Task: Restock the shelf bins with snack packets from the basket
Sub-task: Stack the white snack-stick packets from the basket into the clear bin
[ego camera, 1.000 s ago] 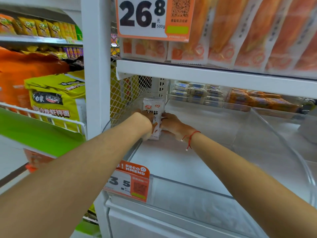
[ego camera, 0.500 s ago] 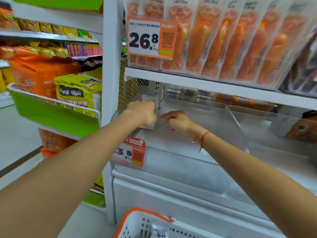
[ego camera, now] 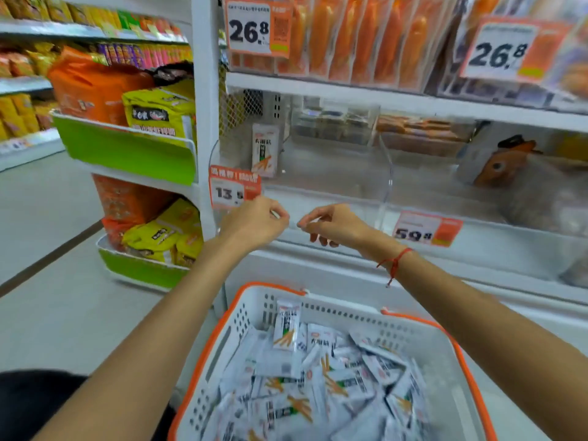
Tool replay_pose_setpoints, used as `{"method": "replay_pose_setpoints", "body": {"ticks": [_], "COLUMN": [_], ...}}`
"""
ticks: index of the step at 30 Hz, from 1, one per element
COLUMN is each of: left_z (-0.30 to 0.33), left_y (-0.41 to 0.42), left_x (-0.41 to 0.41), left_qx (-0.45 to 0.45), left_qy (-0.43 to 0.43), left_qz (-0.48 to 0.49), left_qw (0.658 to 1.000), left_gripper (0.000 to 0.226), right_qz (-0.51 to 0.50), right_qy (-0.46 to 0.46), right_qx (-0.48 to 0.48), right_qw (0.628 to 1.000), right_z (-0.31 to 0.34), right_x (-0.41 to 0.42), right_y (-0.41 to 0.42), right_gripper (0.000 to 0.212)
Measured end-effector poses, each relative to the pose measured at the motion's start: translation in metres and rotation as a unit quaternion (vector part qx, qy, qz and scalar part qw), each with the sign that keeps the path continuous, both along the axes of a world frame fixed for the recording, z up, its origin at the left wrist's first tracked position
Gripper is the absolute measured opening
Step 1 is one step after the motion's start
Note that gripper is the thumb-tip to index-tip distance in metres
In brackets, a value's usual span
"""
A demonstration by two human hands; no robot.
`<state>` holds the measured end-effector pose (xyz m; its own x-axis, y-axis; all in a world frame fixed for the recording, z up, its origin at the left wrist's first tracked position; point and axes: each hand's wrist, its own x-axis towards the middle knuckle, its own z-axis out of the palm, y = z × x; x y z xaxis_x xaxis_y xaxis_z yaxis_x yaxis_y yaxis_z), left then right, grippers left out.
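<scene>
**Empty hands between bin and basket**

Fingers of the left hand are loosely curled, and those of the right hand are curled with thumb and forefinger nearly pinched; nothing is seen to be gripped by either. Both hands are held in front of the bin's clear front wall, above the basket.

One packet is stood upright in the bin's back left corner, long axis vertical, printed face turned outward, just beside the wire mesh side. It is white with a red mark at the top, dark lettering, a green band and orange sticks drawn near the bottom.

Many like packets are heaped in the white, orange-rimmed basket, too many and too blurred to be counted; most are laid flat at mixed angles, and one is propped upright against the far wall.

Two hands are counted, one bin packet, one basket.
</scene>
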<state>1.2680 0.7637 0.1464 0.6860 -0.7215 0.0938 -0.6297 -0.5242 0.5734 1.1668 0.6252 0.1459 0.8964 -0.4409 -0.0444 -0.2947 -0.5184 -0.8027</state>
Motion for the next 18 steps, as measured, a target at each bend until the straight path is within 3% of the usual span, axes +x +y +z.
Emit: {"method": "replay_pose_setpoints", "body": {"ticks": [8, 13, 18], "left_z": [-0.141, -0.234, -0.278], "left_y": [0.011, 0.019, 0.029], "left_x": [-0.037, -0.059, -0.066], "left_qx": [0.128, 0.222, 0.234], "left_qy": [0.121, 0.181, 0.133], "left_qz": [-0.020, -0.036, -0.064], "left_qw": [0.984, 0.957, 0.961], "left_gripper": [0.020, 0.032, 0.061], "right_qz": [0.048, 0.088, 0.138], "right_qy": [0.167, 0.250, 0.233], "right_qx": [0.013, -0.082, -0.088], "right_qw": [0.985, 0.961, 0.959], "right_z": [-0.129, -0.235, -0.267], "right_x": [-0.048, -0.080, -0.095], "right_y": [0.019, 0.031, 0.030], "right_gripper": [0.022, 0.026, 0.044]}}
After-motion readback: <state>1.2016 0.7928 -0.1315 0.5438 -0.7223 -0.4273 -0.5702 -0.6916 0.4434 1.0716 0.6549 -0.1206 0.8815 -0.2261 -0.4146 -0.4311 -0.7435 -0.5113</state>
